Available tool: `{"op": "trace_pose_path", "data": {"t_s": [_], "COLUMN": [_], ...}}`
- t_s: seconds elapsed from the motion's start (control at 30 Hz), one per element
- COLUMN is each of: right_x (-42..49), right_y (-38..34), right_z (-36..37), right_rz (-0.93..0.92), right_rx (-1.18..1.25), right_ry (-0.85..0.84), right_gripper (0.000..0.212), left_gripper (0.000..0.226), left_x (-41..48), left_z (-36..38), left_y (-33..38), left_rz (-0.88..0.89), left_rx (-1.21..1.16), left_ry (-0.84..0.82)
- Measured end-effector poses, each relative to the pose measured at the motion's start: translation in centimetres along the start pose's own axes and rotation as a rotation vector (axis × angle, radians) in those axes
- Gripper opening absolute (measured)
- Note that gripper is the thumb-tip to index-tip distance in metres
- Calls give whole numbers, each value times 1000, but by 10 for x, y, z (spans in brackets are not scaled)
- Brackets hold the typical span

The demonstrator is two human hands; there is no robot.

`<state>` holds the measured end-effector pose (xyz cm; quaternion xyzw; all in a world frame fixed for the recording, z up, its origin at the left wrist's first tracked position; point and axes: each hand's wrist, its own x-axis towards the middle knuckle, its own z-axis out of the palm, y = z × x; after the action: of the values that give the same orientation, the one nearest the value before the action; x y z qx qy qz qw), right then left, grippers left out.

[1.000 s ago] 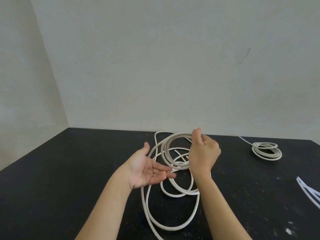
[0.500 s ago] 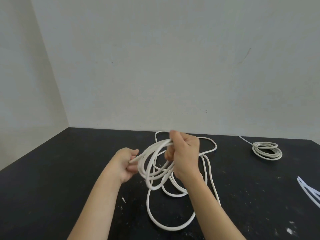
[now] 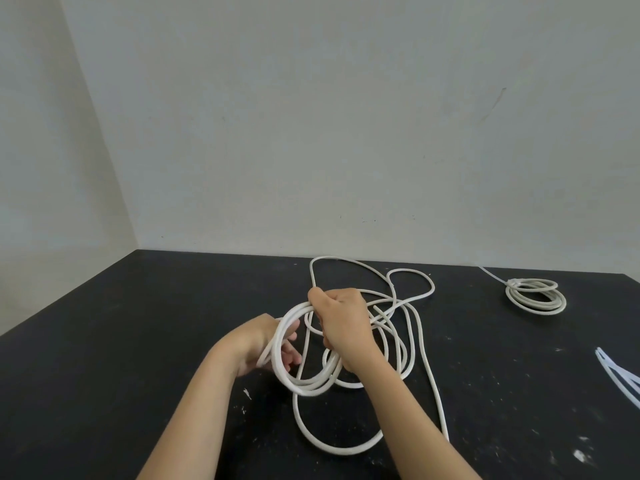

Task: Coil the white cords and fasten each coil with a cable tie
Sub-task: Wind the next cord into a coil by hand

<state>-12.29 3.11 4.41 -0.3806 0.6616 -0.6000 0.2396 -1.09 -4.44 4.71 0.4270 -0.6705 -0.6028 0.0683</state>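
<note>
Two white cords on the black table (image 3: 138, 341): one neat coil (image 3: 533, 284) far right; one loose cord (image 3: 306, 388) centre, partly looped, slack trailing nearer. Right hand (image 3: 341, 323) grips the loops; left hand (image 3: 273, 344) reaches through them, its hold not discernible.

A black table (image 3: 104, 375) is standing against a pale wall (image 3: 311, 116), and white flecks (image 3: 580, 453) are dotting its near right part.

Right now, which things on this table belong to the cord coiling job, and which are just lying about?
Job: loose white cord in the left hand and right hand; coiled white cord, far right; translucent white cable ties at right edge.
Lying about: white flecks scattered on the black table.
</note>
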Motion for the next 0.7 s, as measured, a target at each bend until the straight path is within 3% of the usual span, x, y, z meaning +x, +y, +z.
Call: {"op": "trace_pose_path", "data": {"t_s": [0.07,0.2,0.27,0.33,0.47,0.57,0.7], "right_x": [-1,-3,-1,-1,-1,-3,-7], "right_y": [2,1,3,5,6,5,7], "right_z": [2,3,3,5,9,11,14], "right_rz": [-16,-57,-71,-84,-105,-142,-212], "right_rx": [-35,-108,-129,-146,-182,-274,-473], "right_ry": [6,29,51,79,119,118,67], "right_gripper": [48,53,53,53,57,57,52], "left_gripper": [30,90,98,81,25,17,26], "left_x": [0,1,-1,-2,-3,-4,2], "left_z": [0,-2,-1,-1,-3,-3,-5], "left_y": [0,-2,-3,-4,-4,-3,-9], "left_rz": [14,16,32,72,46,25,39], "left_rx": [-161,-412,-413,-356,-319,-335,-316], "left_ry": [-55,-347,-415,-384,-326,-400,-454]}}
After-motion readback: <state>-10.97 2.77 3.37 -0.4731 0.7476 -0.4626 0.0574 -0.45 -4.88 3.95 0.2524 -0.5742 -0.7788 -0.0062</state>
